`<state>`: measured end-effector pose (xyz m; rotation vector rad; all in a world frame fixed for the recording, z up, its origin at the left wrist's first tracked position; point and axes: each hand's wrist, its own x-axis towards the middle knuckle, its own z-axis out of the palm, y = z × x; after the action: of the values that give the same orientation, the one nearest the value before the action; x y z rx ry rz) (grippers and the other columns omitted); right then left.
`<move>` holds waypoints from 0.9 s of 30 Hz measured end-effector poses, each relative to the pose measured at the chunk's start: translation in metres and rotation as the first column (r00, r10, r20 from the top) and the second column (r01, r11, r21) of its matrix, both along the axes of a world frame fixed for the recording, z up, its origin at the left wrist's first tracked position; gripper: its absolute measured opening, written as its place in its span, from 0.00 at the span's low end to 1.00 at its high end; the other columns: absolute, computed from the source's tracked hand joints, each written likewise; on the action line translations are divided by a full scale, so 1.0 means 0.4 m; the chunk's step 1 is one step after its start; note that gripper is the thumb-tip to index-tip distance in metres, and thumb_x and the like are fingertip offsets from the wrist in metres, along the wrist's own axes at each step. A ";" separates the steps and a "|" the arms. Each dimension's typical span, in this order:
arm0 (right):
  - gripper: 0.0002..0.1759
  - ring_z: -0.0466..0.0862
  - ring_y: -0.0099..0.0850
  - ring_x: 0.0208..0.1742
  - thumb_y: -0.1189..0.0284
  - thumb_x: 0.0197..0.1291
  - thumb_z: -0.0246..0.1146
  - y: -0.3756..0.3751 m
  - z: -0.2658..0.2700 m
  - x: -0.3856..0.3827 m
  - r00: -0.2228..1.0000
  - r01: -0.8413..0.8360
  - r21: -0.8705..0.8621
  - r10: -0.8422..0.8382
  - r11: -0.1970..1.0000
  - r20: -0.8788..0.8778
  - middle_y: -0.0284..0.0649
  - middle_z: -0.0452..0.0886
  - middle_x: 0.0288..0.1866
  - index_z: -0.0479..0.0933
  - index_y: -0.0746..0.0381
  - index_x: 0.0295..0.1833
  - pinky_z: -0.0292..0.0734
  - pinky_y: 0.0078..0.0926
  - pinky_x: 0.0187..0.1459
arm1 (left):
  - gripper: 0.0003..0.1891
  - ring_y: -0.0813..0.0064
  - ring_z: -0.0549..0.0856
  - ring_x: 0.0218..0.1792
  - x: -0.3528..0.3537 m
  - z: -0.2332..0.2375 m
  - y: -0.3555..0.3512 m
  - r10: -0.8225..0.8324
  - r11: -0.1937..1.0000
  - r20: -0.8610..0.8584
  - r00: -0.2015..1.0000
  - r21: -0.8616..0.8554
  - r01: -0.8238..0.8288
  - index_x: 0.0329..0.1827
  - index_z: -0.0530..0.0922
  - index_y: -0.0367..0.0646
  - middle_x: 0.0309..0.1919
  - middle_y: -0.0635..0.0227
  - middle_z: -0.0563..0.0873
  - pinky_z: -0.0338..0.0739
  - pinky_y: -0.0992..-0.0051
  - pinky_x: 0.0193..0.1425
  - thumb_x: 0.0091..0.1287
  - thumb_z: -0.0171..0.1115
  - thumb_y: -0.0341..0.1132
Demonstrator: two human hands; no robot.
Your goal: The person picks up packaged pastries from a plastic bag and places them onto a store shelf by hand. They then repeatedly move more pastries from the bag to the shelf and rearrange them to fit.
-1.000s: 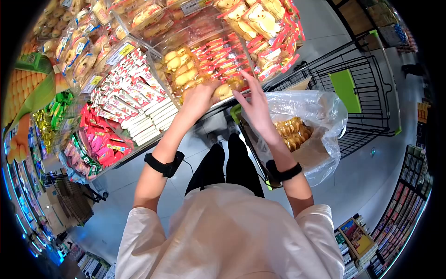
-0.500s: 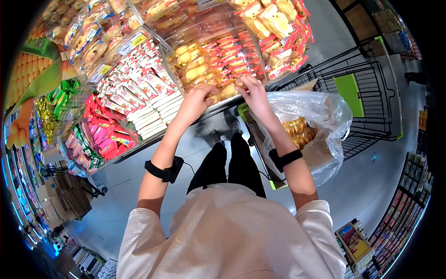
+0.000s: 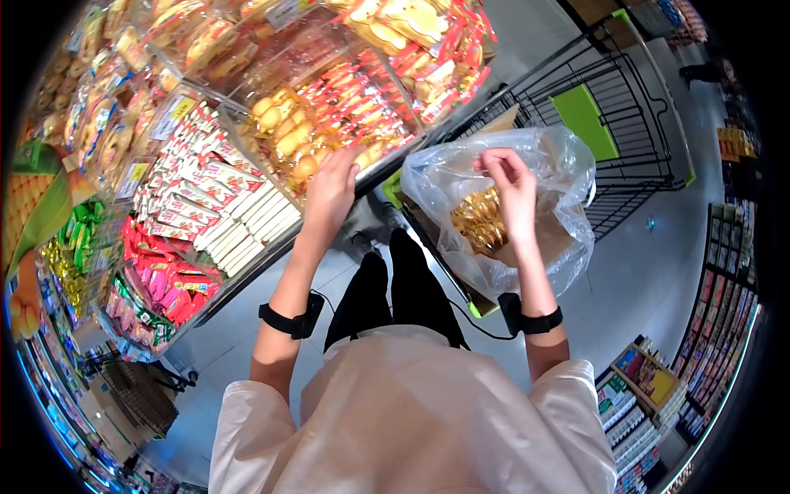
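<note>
My left hand [image 3: 332,191] rests at the front edge of the bin of golden packaged buns [image 3: 288,136]; its fingertips are hard to make out against the packs. Over the open clear plastic bag [image 3: 559,152] hangs my right hand [image 3: 508,183], its fingers curled together; whether something small is between them is too small to tell. Inside the bag, just below and left of that hand, lie golden packaged buns [image 3: 477,221]. Red-wrapped snacks [image 3: 358,95] share the bin, and white-and-red wrapped sticks [image 3: 197,193] fill the compartment to its left.
The bag sits by a shopping cart [image 3: 650,107] with a green panel [image 3: 584,122]. Pink and red packets [image 3: 169,276] lie at the display's lower left. Clear dividers separate the bins. Shelves [image 3: 716,329] stand at the right, beside a framed box [image 3: 646,379].
My right hand has moved right, from the bin to above the bag. My left hand stays at the bin's edge, lower and flatter. The view has shifted, so the display sits further left.
</note>
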<state>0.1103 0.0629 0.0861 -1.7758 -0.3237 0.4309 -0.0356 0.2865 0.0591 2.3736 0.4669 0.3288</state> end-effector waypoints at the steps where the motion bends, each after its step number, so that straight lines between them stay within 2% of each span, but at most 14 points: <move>1: 0.08 0.80 0.18 0.33 0.71 0.63 0.58 -0.060 -0.025 0.026 0.995 0.053 -0.029 -0.055 0.998 -0.079 0.36 0.83 0.30 0.77 0.66 0.41 0.73 0.17 0.39 | 0.13 0.57 0.78 0.46 0.002 0.005 -0.004 0.008 1.000 -0.006 1.000 0.018 -0.008 0.51 0.76 0.43 0.43 0.56 0.80 0.72 0.66 0.51 0.64 0.53 0.28; 3: 0.11 0.80 0.20 0.28 0.71 0.58 0.58 -0.162 -0.126 0.062 1.000 0.023 -0.409 -0.021 0.912 0.008 0.37 0.81 0.23 0.79 0.66 0.29 0.73 0.20 0.32 | 0.12 0.57 0.78 0.45 0.003 -0.002 -0.017 0.015 0.998 0.059 0.998 0.060 -0.018 0.50 0.76 0.41 0.42 0.56 0.80 0.72 0.67 0.51 0.63 0.55 0.27; 5: 0.11 0.81 0.26 0.26 0.70 0.51 0.60 -0.208 -0.231 0.059 0.991 -0.099 -0.520 0.036 0.849 -0.130 0.41 0.80 0.21 0.78 0.67 0.24 0.73 0.25 0.31 | 0.12 0.55 0.77 0.45 0.006 -0.002 -0.035 0.033 0.997 0.103 0.994 0.068 -0.040 0.49 0.76 0.41 0.40 0.57 0.80 0.71 0.64 0.51 0.61 0.56 0.26; 7: 0.11 0.84 0.27 0.27 0.70 0.51 0.61 -0.231 -0.372 0.059 0.955 -0.260 -0.655 0.090 0.710 -0.281 0.41 0.84 0.26 0.81 0.68 0.31 0.78 0.24 0.34 | 0.12 0.58 0.77 0.47 0.010 -0.002 -0.048 0.052 0.994 0.098 0.994 0.090 -0.061 0.48 0.76 0.40 0.42 0.59 0.80 0.71 0.65 0.53 0.60 0.58 0.26; 10: 0.12 0.84 0.43 0.36 0.66 0.46 0.62 -0.223 -0.513 0.059 0.967 -0.252 -0.853 0.149 0.456 -0.206 0.50 0.83 0.31 0.83 0.62 0.34 0.78 0.36 0.44 | 0.12 0.60 0.76 0.50 0.018 0.003 -0.062 0.079 0.982 0.093 0.993 0.164 -0.093 0.47 0.75 0.38 0.46 0.61 0.79 0.70 0.65 0.56 0.60 0.60 0.27; 13: 0.13 0.82 0.44 0.45 0.67 0.50 0.60 -0.220 -0.566 0.067 0.981 -0.168 -0.908 -0.026 0.383 -0.193 0.52 0.82 0.40 0.81 0.63 0.40 0.76 0.39 0.49 | 0.12 0.59 0.76 0.50 0.031 0.018 -0.075 0.118 0.972 0.059 0.991 0.197 -0.128 0.47 0.75 0.38 0.46 0.61 0.79 0.69 0.66 0.57 0.60 0.60 0.28; 17: 0.11 0.83 0.46 0.39 0.67 0.47 0.64 -0.272 -0.636 0.078 0.990 -0.053 -0.819 -0.078 0.572 -0.118 0.51 0.83 0.34 0.83 0.62 0.34 0.77 0.38 0.45 | 0.12 0.60 0.77 0.50 0.076 0.073 -0.121 0.091 0.940 0.200 0.976 0.305 -0.150 0.47 0.75 0.36 0.46 0.58 0.79 0.69 0.67 0.56 0.60 0.61 0.26; 18: 0.15 0.82 0.47 0.40 0.67 0.47 0.65 -0.283 -0.634 0.086 0.983 -0.121 -0.813 -0.042 0.569 -0.176 0.50 0.83 0.36 0.80 0.63 0.40 0.77 0.40 0.44 | 0.11 0.59 0.78 0.48 0.088 0.067 -0.143 0.022 0.963 0.233 0.972 0.255 -0.083 0.45 0.76 0.36 0.44 0.58 0.80 0.70 0.67 0.53 0.59 0.61 0.26; 21: 0.21 0.81 0.48 0.42 0.67 0.46 0.65 -0.258 -0.594 0.067 0.997 -0.063 -0.780 0.072 0.622 -0.022 0.51 0.81 0.38 0.75 0.65 0.47 0.77 0.40 0.43 | 0.07 0.61 0.80 0.36 0.154 0.030 -0.274 -0.242 0.970 0.300 0.923 0.086 0.227 0.38 0.79 0.37 0.37 0.59 0.79 0.76 0.67 0.39 0.57 0.62 0.24; 22: 0.18 0.76 0.46 0.53 0.64 0.51 0.64 -0.252 -0.613 0.065 0.977 -0.121 -0.811 0.214 0.573 0.005 0.50 0.76 0.50 0.76 0.64 0.45 0.76 0.40 0.49 | 0.08 0.58 0.80 0.37 0.164 -0.015 -0.329 -0.281 0.951 0.217 0.935 -0.066 0.301 0.40 0.78 0.38 0.38 0.57 0.80 0.76 0.67 0.44 0.58 0.60 0.22; 23: 0.18 0.75 0.45 0.55 0.64 0.51 0.63 -0.238 -0.622 0.070 0.963 -0.171 -0.822 0.269 0.544 -0.021 0.49 0.75 0.52 0.76 0.64 0.45 0.76 0.40 0.50 | 0.07 0.56 0.81 0.38 0.191 -0.054 -0.371 -0.345 0.905 0.128 0.930 -0.216 0.366 0.40 0.78 0.38 0.36 0.56 0.80 0.76 0.67 0.44 0.58 0.58 0.21; 24: 0.19 0.73 0.44 0.57 0.65 0.51 0.63 -0.220 -0.629 0.072 0.944 -0.222 -0.831 0.324 0.510 -0.053 0.48 0.73 0.53 0.77 0.64 0.46 0.76 0.40 0.51 | 0.08 0.52 0.81 0.41 0.208 -0.143 -0.415 -0.388 0.882 0.061 0.920 -0.264 0.390 0.41 0.76 0.36 0.39 0.53 0.81 0.76 0.64 0.43 0.60 0.56 0.23; 26: 0.19 0.69 0.42 0.61 0.66 0.51 0.61 -0.190 -0.639 0.061 0.893 -0.330 -0.842 0.430 0.428 -0.132 0.47 0.71 0.57 0.77 0.64 0.48 0.75 0.39 0.52 | 0.10 0.47 0.79 0.44 0.246 -0.285 -0.468 -0.424 0.788 -0.324 0.846 -0.592 0.168 0.45 0.74 0.35 0.44 0.48 0.80 0.75 0.60 0.46 0.61 0.53 0.27; 27: 0.19 0.69 0.42 0.61 0.66 0.51 0.61 -0.182 -0.647 0.057 0.885 -0.341 -0.838 0.447 0.425 -0.133 0.46 0.71 0.57 0.77 0.64 0.49 0.75 0.39 0.52 | 0.12 0.45 0.78 0.45 0.266 -0.328 -0.480 -0.365 0.828 -0.388 0.846 -0.551 0.104 0.46 0.74 0.34 0.45 0.46 0.79 0.74 0.59 0.47 0.59 0.52 0.26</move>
<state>0.1330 -0.0100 -0.1729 -2.7205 -0.7158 0.9606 0.0709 0.0943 -0.0721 1.9255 0.4016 -0.4758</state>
